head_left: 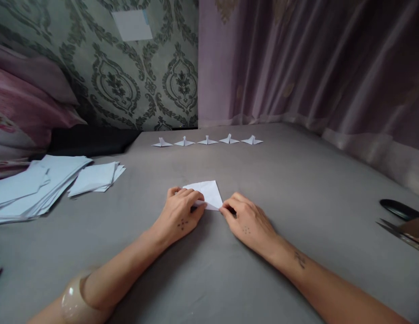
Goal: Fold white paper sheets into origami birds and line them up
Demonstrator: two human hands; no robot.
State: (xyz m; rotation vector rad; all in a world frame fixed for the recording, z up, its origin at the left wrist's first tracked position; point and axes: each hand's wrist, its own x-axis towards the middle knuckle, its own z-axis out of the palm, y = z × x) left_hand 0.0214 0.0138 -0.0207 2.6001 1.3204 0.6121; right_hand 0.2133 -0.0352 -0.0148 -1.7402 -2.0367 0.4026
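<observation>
A small sheet of white paper (210,191) lies on the grey surface in front of me, its near edge folded over in a narrow strip. My left hand (181,209) covers the paper's left part, with the fingers curled over it and the thumb at the near fold. At the near right corner, my right hand (247,221) pinches the paper between thumb and index finger; its other fingers are curled in. The paper's left edge is hidden under my left hand.
Several folded paper birds (207,140) stand in a row at the back of the grey surface (263,171). A stack of small paper squares (94,177) and larger sheets (57,180) lie left. Scissors (400,231) and a black object (400,209) lie far right.
</observation>
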